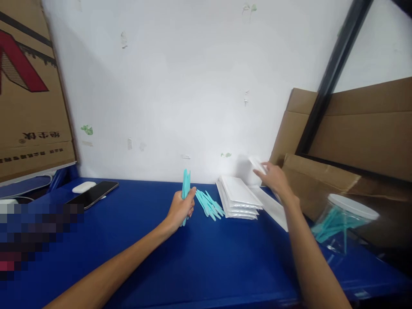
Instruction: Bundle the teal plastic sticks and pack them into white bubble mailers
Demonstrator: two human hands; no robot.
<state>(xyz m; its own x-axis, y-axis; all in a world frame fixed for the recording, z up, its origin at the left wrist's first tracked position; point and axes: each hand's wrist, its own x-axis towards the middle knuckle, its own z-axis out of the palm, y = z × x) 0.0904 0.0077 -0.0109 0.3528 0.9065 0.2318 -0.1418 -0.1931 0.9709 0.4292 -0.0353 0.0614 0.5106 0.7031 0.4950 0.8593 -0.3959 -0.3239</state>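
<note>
My left hand (183,208) is wrapped round a bundle of teal sticks (186,184), held upright above the blue table (141,257). Just to its right, more teal sticks (210,205) lie fanned out in a loose pile. Beside them stands a stack of white padded envelopes (240,195). My right hand (273,177) is raised at the stack's far right and pinches a white item (256,165), blurred by motion. Below that hand, a flat white strip or packet (273,208) lies on the table.
A clear jar with a white lid (352,207) holds more teal sticks at the right. Cardboard (322,184) leans behind it. A phone (93,194) and a white case (84,187) lie at the back left, near a large cardboard box (28,107).
</note>
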